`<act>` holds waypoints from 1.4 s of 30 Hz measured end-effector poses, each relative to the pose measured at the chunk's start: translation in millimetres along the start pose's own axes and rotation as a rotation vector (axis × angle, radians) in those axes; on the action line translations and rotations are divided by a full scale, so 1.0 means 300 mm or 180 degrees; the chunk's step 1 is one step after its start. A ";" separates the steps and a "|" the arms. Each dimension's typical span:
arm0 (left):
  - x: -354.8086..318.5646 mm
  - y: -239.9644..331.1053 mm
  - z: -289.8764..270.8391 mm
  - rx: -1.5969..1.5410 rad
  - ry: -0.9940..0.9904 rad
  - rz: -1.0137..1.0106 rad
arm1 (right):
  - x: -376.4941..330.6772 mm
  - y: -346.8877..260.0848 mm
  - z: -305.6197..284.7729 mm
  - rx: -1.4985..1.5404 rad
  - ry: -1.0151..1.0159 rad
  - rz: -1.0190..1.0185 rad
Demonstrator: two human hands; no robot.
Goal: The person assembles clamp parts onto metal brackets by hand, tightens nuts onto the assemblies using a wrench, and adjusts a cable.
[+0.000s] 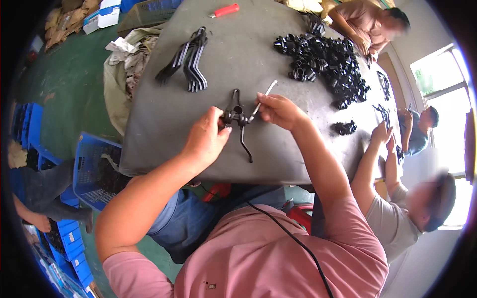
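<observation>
My left hand [207,136] grips a black bent metal bracket [238,119] with a small black clamp part on it, held just above the grey table [164,124]. My right hand [279,110] holds a thin light-coloured rod-shaped tool [263,101] with its lower end against the bracket's joint. The bracket's long leg hangs down toward the table's near edge. Both forearms come in from below, over my pink shirt.
A stack of black bent brackets [188,62] lies at the table's far left. A big heap of small black clamp parts [328,62] fills the far right, with a small pile [345,127] nearer. A red-handled tool [224,10] lies at the far edge. Three other people work on the right. Blue crates [87,171] stand left.
</observation>
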State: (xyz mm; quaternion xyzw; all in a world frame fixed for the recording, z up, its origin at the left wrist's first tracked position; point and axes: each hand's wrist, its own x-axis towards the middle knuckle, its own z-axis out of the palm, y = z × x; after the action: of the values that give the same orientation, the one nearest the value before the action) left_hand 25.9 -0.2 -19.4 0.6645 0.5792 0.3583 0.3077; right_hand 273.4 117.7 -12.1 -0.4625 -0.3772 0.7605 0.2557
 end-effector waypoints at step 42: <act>0.125 -0.089 -0.500 0.0801 0.1740 -0.0467 | -0.084 0.109 -0.170 -0.5409 0.1775 -0.2963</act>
State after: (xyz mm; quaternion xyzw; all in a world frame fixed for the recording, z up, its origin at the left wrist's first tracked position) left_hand -111.1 39.9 46.1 0.5327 0.7267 0.4261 0.0808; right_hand 328.8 97.1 -40.3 -0.4596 -0.8642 -0.0712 0.1920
